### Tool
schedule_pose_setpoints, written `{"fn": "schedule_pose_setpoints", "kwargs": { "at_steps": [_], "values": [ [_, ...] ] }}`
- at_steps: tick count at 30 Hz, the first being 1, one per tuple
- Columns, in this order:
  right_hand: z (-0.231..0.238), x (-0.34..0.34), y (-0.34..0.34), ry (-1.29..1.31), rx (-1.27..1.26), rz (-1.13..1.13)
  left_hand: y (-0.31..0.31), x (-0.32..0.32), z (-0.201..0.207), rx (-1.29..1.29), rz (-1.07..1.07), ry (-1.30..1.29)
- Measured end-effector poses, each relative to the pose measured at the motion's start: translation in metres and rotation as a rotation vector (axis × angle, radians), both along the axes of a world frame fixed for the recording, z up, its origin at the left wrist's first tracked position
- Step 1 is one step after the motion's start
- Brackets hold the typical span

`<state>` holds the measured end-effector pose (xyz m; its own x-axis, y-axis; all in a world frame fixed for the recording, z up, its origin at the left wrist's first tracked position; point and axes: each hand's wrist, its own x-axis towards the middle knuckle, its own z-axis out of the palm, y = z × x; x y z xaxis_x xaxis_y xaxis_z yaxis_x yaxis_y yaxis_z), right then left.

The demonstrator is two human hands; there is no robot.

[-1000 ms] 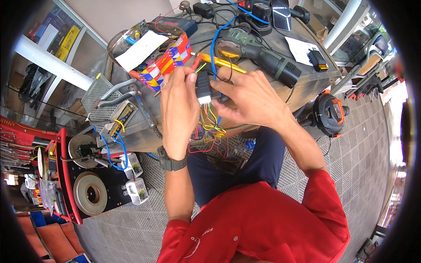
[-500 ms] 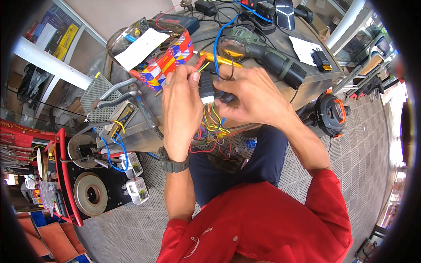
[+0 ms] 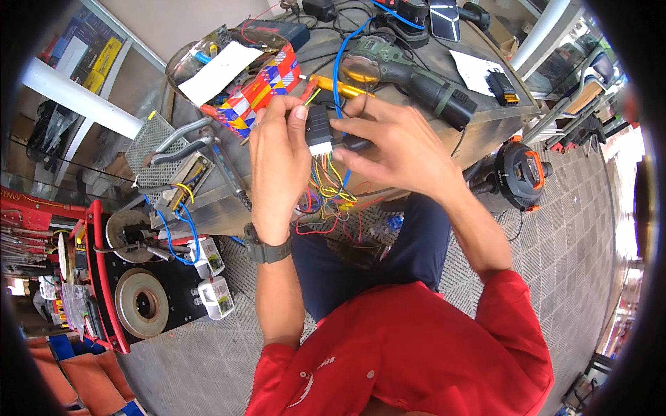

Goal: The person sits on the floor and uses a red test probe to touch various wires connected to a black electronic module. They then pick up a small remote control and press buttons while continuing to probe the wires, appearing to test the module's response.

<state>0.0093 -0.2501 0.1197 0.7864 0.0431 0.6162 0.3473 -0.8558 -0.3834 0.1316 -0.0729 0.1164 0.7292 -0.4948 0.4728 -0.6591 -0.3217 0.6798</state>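
My left hand (image 3: pixel 281 163), with a watch on its wrist, is closed, thumb and forefinger pinching a thin yellow-green wire (image 3: pixel 312 96). Close by its fingertips is a black box-shaped module (image 3: pixel 318 126) with a white connector (image 3: pixel 321 148) at its near end. Several coloured wires (image 3: pixel 331 182) fan out of that connector and hang over the table's front edge. On the module's right side, my right hand (image 3: pixel 406 149) has its thumb and forefinger around a small dark piece (image 3: pixel 356 142), partly hidden by the fingers. What that piece is cannot be made out.
Beyond my hands lie a gold rod-shaped tool (image 3: pixel 340 86) and a green-black angle grinder (image 3: pixel 416 80). A patterned box (image 3: pixel 267 90) and pliers (image 3: pixel 182 149) stand left. A blue cable (image 3: pixel 336 66) runs past my right hand. An orange-black machine (image 3: pixel 517 177) sits right on the floor.
The view has shifted slightly. My right thumb and forefinger have spread a little and shifted left around the dark piece. My left hand keeps its pinch on the wire.
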Motion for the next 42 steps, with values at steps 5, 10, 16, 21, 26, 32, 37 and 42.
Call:
{"fn": "schedule_pose_setpoints", "kwargs": {
  "at_steps": [5,10,16,21,26,32,37,42],
  "values": [
    [-0.016,-0.066,0.022,0.07,0.717,0.024,0.006,0.002,0.001,-0.043,0.009,0.004],
    [-0.043,-0.09,0.039,0.205,1.586,0.197,-0.002,-0.004,-0.007,-0.032,0.074,-0.098],
    [-0.045,-0.085,0.045,0.167,1.515,0.206,0.003,-0.003,-0.007,-0.013,0.061,-0.343],
    [-0.044,-0.088,0.047,0.172,1.545,0.156,0.003,0.0,-0.002,0.016,0.052,-0.183],
    [-0.046,-0.086,0.047,0.182,1.486,0.174,0.005,-0.001,0.004,0.094,0.057,-0.15],
    [-0.046,-0.08,0.051,0.136,1.504,0.214,0.003,-0.002,0.006,0.083,0.064,-0.148],
    [-0.047,-0.075,0.054,0.14,1.505,0.216,0.003,-0.004,0.008,0.092,0.07,-0.169],
    [-0.047,-0.071,0.058,0.118,1.488,0.195,0.002,-0.007,0.01,0.081,0.075,-0.2]
  ]
}}
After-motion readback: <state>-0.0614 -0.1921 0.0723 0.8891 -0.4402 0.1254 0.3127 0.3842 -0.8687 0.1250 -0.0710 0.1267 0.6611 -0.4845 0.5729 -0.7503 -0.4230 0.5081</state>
